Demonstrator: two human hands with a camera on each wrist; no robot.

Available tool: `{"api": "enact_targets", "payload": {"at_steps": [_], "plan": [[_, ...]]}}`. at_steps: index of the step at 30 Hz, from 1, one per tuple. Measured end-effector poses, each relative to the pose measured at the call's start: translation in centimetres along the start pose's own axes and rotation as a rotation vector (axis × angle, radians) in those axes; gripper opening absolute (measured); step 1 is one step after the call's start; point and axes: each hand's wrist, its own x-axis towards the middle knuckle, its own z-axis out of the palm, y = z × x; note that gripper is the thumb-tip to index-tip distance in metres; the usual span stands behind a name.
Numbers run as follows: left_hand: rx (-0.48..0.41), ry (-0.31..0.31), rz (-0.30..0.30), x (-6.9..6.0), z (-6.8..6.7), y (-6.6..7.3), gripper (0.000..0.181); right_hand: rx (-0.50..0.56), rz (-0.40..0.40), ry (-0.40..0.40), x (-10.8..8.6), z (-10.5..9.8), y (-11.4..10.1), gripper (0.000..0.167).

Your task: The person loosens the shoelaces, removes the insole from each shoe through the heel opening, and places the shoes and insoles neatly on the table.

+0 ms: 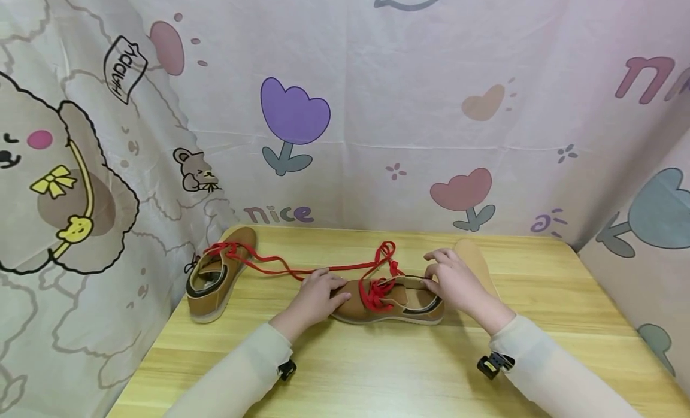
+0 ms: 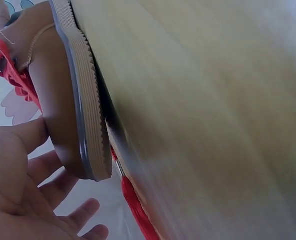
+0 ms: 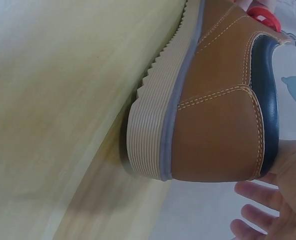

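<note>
A brown leather shoe (image 1: 350,295) with red laces (image 1: 380,291) lies sole down on the wooden table, its toe to the left. My left hand (image 1: 319,295) holds the toe, thumb on the near upper part and fingers around the far side. In the left wrist view, the thumb and some fingers touch the toe (image 2: 62,125), while the others stand free. At the heel, my right hand (image 1: 455,280) pinches the padded collar. The right wrist view shows the heel (image 3: 218,140) close up; the thumb's tip is hidden there.
A second brown shoe (image 1: 215,286) with red laces stands at the table's left edge. A long red lace (image 1: 345,267) stretches between the shoes. Behind my right hand lies a flat tan insole-like piece (image 1: 477,259). A printed cloth (image 1: 350,106) hangs behind the wooden table (image 1: 377,370).
</note>
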Motion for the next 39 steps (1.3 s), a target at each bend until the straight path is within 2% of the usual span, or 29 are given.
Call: {"api": "enact_targets", "payload": {"at_steps": [7,14,20,25,30,39], "plan": [[-0.016,0.012,0.003,-0.1,0.0,0.1,0.040,-0.009,0.001,-0.015,0.0,0.0,0.1,0.017],[0.048,0.011,0.051,-0.4,0.2,-0.1,0.042,-0.001,-0.020,-0.012,0.0,-0.6,-0.1,0.014],[0.095,-0.017,0.084,-0.7,0.2,0.2,0.051,-0.004,-0.112,0.024,0.0,-1.1,-1.0,0.015],[0.122,-0.053,0.072,-1.0,0.2,0.9,0.061,-0.016,-0.158,-0.007,0.3,-0.7,-1.9,0.013],[0.129,-0.059,0.064,-1.2,0.3,1.2,0.066,-0.058,-0.155,-0.062,0.7,0.2,-2.5,0.008],[0.131,-0.056,0.049,-0.9,0.2,1.5,0.065,-0.208,-0.085,-0.147,0.9,1.0,-3.0,0.006]]}}
